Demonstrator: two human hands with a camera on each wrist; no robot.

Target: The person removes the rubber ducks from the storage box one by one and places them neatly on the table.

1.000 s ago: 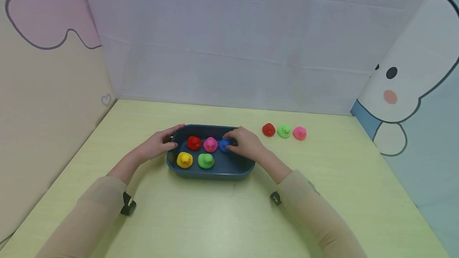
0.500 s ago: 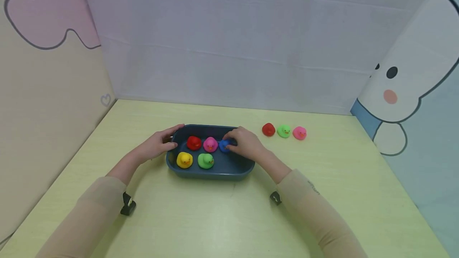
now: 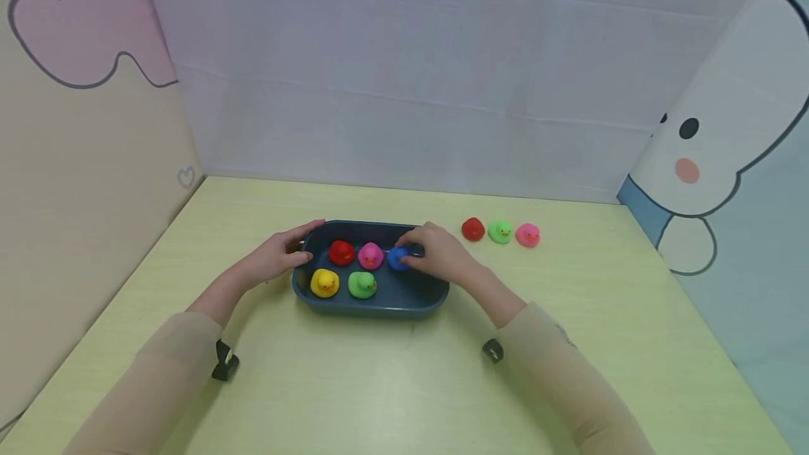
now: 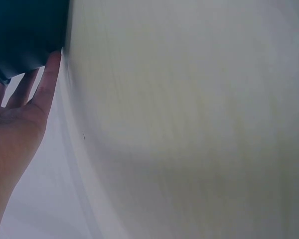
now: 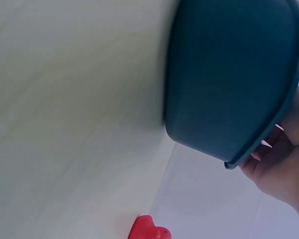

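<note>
A dark blue rectangular tray (image 3: 379,311) stands on the table, and my left hand (image 3: 275,256) holds its left end, thumb over the rim. In the left wrist view the fingers (image 4: 49,82) lie against its outer wall. Over the tray's right end reaches my right hand (image 3: 439,255), thumb and fingertips pinching a blue rubber duck (image 3: 397,258) that they partly cover. Beside it inside the tray sit a pink duck (image 3: 370,256) and a red duck (image 3: 342,253). Nearer the front wall are a yellow duck (image 3: 325,283) and a green duck (image 3: 362,285).
Behind and right of the tray, a second red duck (image 3: 472,229), a light green duck (image 3: 501,232) and another pink duck (image 3: 528,235) stand in a row on the pale table (image 3: 379,385). A cloth backdrop (image 3: 404,90) rises along the table's back edge.
My right hand and forearm have shifted slightly to the right, and the blue duck has moved a little the same way. The left hand keeps its place on the tray.
</note>
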